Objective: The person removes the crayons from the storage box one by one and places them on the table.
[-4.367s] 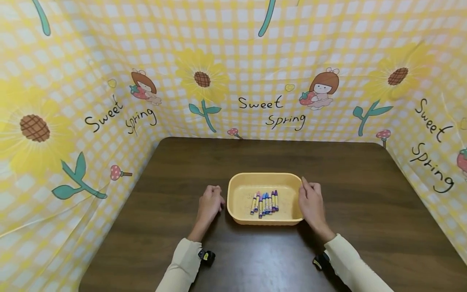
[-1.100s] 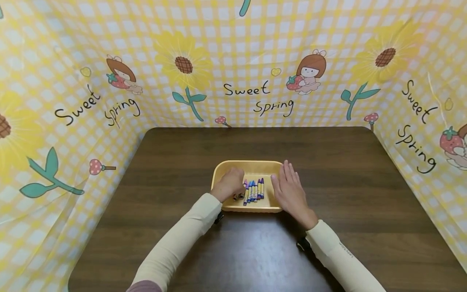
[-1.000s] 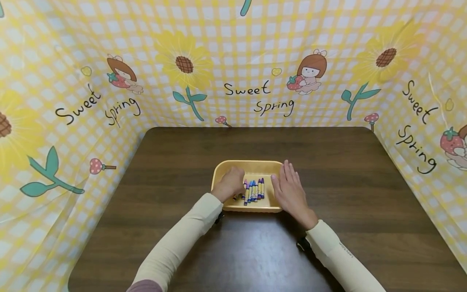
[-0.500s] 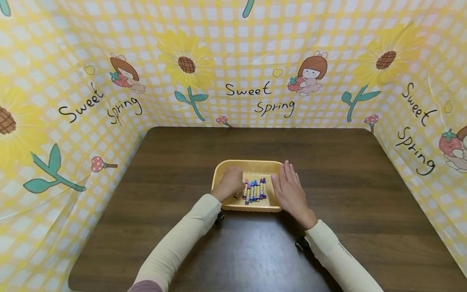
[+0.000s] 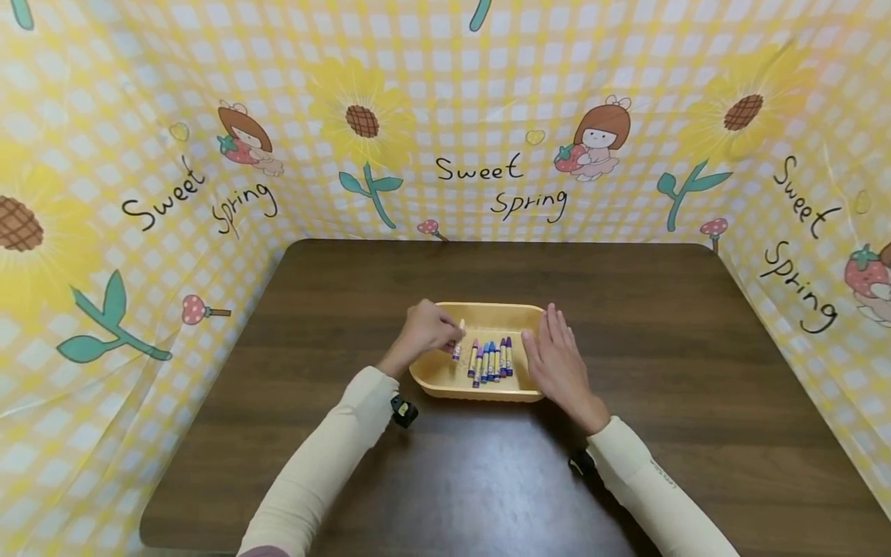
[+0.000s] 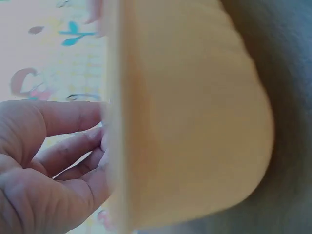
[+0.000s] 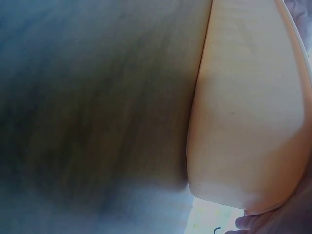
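Note:
My left hand pinches a pale-tipped crayon over the left part of a yellow plastic tray. Several other crayons, with pink, lilac, blue and purple tips, lie side by side in the tray. My right hand rests with straight fingers along the tray's right rim. In the left wrist view, the tray's outer wall hides the left fingertips and the crayon. From the right wrist, the opposite outer wall shows, with a few right fingers at its far corner.
The tray stands on a dark wooden table. A yellow checked cloth with printed flowers hangs around the back and both sides. Small black wrist cameras sit at both cuffs.
My left hand has gone from gripping down inside the tray to its left rim, lifting a crayon away from the row. The right hand, earlier gripping the rim, now lies flat there.

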{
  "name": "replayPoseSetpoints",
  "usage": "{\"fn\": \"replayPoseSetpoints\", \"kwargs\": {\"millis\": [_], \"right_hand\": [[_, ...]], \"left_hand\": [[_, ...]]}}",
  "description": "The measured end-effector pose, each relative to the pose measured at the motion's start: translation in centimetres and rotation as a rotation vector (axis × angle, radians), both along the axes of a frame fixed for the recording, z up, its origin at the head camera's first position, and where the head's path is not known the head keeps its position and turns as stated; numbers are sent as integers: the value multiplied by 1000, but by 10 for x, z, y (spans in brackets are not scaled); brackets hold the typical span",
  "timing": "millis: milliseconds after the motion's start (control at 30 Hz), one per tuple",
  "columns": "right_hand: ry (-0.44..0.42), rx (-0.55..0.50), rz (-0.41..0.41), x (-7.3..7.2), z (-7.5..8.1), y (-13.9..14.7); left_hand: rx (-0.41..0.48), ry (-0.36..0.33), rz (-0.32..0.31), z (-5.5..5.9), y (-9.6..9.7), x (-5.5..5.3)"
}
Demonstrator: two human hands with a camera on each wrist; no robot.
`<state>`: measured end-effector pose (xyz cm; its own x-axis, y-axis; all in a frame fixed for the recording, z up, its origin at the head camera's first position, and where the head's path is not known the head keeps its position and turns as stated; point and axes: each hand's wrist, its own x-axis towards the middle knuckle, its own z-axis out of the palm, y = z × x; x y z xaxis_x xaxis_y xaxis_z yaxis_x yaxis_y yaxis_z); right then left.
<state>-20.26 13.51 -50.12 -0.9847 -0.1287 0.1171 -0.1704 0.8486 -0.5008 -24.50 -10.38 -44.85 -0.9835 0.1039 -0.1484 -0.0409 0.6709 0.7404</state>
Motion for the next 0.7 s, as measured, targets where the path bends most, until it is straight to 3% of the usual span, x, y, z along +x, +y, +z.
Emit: {"fn": "replayPoseSetpoints", "kwargs": {"millis": [133,200,300,533,633,700], "right_hand": [[4,-8,2,0,1,-1],[7,-14,2,1,2,-1],[3,-20,4,1,3,0],[-16,-26,8,1,4,1],[-22,-38,10,0,5,0],[-26,-44,13,0,6,0]], "left_hand": [[277,-87,101,16,-24,2],[338,-100,130,24,-39,3],[352,-98,158,33,-61,3],[269,-82,194,38,-107,6],[118,-43,192,32,-124,8],[-27,-14,198,26,-135,10]]}}
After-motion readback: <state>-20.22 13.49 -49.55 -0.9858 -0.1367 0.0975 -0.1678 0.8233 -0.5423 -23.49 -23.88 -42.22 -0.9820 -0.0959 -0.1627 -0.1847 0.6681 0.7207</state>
